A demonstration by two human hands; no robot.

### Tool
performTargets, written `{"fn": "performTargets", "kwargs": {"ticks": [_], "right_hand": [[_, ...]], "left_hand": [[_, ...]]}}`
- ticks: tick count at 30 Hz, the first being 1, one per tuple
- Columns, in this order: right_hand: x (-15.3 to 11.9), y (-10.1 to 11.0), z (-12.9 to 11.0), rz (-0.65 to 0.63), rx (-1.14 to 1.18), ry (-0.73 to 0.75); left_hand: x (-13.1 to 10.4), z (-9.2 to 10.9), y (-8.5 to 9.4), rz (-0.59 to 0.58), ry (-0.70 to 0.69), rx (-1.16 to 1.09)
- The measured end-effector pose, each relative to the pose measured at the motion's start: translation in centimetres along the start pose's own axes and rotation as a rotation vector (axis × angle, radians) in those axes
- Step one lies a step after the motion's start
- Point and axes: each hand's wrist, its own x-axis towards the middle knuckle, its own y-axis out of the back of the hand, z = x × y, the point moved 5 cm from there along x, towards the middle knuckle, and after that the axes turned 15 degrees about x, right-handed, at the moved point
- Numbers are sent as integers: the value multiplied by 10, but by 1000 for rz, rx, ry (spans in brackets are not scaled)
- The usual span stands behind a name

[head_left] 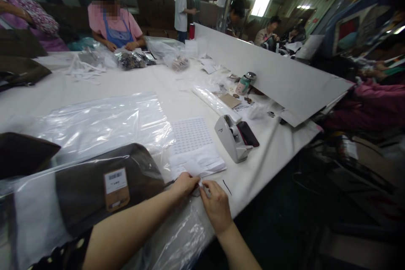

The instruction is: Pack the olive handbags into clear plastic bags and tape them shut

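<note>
My left hand [185,184] and my right hand [217,204] meet at the near table edge, pinching a small white sticker or slip [200,190] between their fingertips. Just beyond them lies a white sheet of small labels [193,141]. To the left sits a dark garment [95,185] inside a clear plastic bag [34,215], with a brown tag and barcode label [116,187] on it. A grey tape dispenser [232,137] stands to the right of the label sheet.
Clear plastic bags [104,122] lie on the white table [177,88]. A phone [248,133] rests by the dispenser. A white board [268,71] divides the table. A person in pink [114,23] works at the far end, others behind; dark garments [22,71] at left.
</note>
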Motion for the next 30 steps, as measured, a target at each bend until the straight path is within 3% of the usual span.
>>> {"fn": "performTargets", "kwargs": {"ticks": [16, 30], "right_hand": [[0, -1, 0, -63, -34, -51], [-2, 0, -9, -111, -145, -37]], "left_hand": [[-4, 4, -5, -8, -55, 99], [-18, 19, 9, 59, -105, 303]]}}
